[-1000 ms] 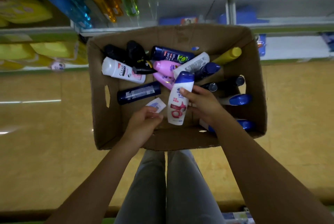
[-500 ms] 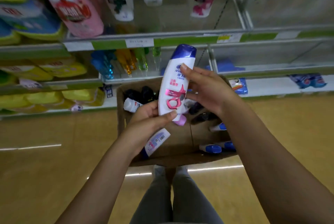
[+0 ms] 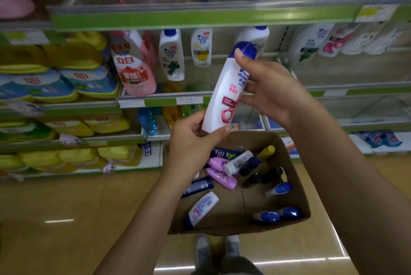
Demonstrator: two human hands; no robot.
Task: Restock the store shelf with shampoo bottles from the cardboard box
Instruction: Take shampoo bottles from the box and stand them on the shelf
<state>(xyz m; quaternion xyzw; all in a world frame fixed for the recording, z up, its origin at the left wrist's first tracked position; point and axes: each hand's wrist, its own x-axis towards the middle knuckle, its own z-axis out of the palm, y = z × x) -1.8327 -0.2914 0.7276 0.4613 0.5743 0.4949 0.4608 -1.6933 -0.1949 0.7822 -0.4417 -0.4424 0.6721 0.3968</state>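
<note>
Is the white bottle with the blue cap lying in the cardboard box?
No, both hands hold the white bottle up above the cardboard box.

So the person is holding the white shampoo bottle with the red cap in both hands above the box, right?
Not quite: the cap is blue, not red, as the head view shows. The rest holds: the left hand grips the bottom of the white shampoo bottle, the right hand its upper part, above the cardboard box.

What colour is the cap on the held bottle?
Dark blue cap on the white bottle, in the head view.
</note>
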